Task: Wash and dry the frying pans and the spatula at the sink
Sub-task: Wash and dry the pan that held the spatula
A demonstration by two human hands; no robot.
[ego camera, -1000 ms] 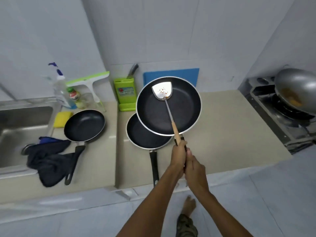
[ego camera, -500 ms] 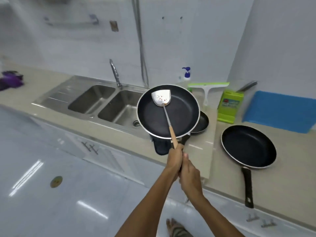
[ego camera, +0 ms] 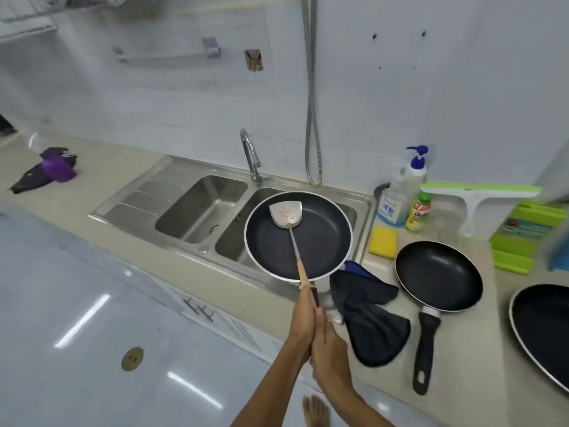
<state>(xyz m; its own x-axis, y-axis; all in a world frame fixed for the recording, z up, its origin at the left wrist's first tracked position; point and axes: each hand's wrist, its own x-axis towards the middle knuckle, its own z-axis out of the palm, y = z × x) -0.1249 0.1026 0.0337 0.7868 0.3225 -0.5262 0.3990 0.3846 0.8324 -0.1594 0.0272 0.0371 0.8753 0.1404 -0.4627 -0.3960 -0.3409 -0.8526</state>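
Left hand (ego camera: pixel 303 322) clasps the spatula (ego camera: pixel 284 213), right hand (ego camera: pixel 331 355) the pan (ego camera: pixel 323 241) handle: stiff, likely front-heavy and greasy, best held there.

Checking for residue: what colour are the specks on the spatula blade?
Red-orange specks on the spatula, head view.

White tiled wall (ego camera: pixel 154 97), two screw holes (ego camera: pixel 374 35) top right. Metal hose (ego camera: pixel 310 103) hangs down it, towel rail (ego camera: pixel 166 55) upper left. Beige counter (ego camera: pixel 123 149) along the wall, white cabinets (ego camera: pixel 172 291) under its front edge. Glossy pale floor (ego camera: pixel 61 303) with light streaks, brass drain cover (ego camera: pixel 132 358).
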